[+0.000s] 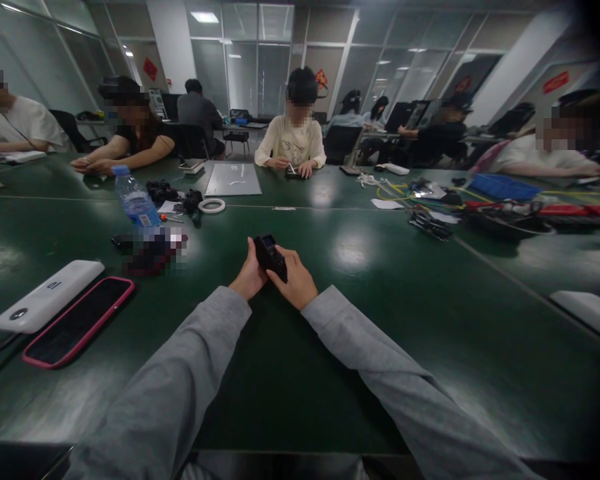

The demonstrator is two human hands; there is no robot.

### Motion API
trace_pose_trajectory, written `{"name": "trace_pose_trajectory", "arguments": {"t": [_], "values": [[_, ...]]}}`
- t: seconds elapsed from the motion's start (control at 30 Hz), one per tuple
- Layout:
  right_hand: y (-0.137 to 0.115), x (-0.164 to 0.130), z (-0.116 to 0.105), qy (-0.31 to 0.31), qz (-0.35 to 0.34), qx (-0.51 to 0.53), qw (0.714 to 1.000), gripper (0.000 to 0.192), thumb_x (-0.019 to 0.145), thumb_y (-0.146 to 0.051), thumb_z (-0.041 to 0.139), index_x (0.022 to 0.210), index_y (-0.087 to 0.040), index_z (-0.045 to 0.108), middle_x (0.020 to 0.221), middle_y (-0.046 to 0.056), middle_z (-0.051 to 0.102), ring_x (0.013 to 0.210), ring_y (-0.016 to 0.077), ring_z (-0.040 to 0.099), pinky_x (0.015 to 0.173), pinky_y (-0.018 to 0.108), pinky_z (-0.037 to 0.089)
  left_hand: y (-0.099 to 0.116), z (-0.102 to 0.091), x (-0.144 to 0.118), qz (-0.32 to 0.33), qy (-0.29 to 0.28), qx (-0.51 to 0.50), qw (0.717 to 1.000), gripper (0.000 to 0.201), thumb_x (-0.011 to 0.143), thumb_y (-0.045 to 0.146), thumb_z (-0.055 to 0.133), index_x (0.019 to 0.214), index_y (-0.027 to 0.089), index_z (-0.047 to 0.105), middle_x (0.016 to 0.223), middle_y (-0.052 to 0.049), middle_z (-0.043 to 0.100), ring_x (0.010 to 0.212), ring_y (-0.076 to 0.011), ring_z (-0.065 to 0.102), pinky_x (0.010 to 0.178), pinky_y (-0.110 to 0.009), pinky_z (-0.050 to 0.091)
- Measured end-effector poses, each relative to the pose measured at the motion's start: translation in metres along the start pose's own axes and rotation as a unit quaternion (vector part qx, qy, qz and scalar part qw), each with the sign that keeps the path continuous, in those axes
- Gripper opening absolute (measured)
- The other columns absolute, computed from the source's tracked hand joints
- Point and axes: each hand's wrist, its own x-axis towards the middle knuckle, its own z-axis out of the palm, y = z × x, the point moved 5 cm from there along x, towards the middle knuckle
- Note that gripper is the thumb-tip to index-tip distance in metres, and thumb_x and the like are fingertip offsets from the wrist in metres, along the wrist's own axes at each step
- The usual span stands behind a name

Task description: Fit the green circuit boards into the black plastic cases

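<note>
Black and small, one device [266,249] sits gripped between left hand [251,275] and right hand [299,279], nearer than the bottle [135,198] and to its right. The step looks like two-handed handling; any next move calls for a steady hold. Nearer than the bottle lie one pink-rimmed phone [80,320] and one white pack [50,293]; one white ring [212,211] lies right of it.

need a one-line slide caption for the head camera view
Left hand and right hand holding a small black device at a green table.
</note>
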Motion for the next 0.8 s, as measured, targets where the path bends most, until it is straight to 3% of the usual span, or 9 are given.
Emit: {"name": "trace_pose_trajectory", "arguments": {"t": [0.13, 0.37, 0.6, 0.8], "values": [[0.001, -0.001, -0.002, 0.014, 0.009, -0.001, 1.0, 0.048, 0.091, -0.04, 0.041, 0.136, -0.027, 0.033, 0.125, 0.009, 0.046, 0.113, 0.0241, 0.051, 0.094, 0.043, 0.048, 0.004, 0.003, -0.004, -0.004, 0.01, -0.07, 0.998, 0.075, 0.079, 0.073, 0.023, 0.112, 0.016, 0.059, 0.105, -0.011, 0.065, 0.102, -0.0214, 0.059, 0.09, -0.034, 0.046], [0.0, 0.001, -0.018, 0.107, 0.012, 0.064, 0.992, 0.049, 0.093, -0.041, 0.036, 0.138, -0.025, 0.032, 0.133, 0.008, 0.044, 0.123, 0.0217, 0.042, 0.103, 0.044, 0.038, 0.004, 0.0, -0.006, -0.025, 0.067, -0.164, 0.984, 0.063, 0.08, 0.068, 0.035, 0.103, 0.017, 0.063, 0.102, -0.009, 0.067, 0.104, -0.0222, 0.058, 0.09, -0.034, 0.046], [0.025, 0.007, -0.006, 0.041, 0.061, 0.187, 0.98, 0.049, 0.095, -0.046, 0.025, 0.14, -0.029, 0.031, 0.143, -0.001, 0.036, 0.133, 0.0157, 0.033, 0.113, 0.039, 0.024, 0.002, 0.001, -0.002, -0.028, 0.027, -0.168, 0.985, 0.066, 0.078, 0.069, 0.039, 0.112, 0.017, 0.06, 0.11, -0.011, 0.064, 0.11, -0.0242, 0.056, 0.096, -0.037, 0.043], [0.035, 0.006, -0.005, 0.06, 0.096, 0.176, 0.978, 0.053, 0.093, -0.051, 0.028, 0.139, -0.025, 0.033, 0.138, 0.005, 0.04, 0.13, 0.0174, 0.035, 0.112, 0.04, 0.025, 0.001, -0.001, -0.005, -0.045, 0.041, -0.154, 0.986, 0.067, 0.077, 0.069, 0.039, 0.112, 0.017, 0.06, 0.11, -0.011, 0.065, 0.109, -0.0247, 0.056, 0.095, -0.037, 0.044]]}}
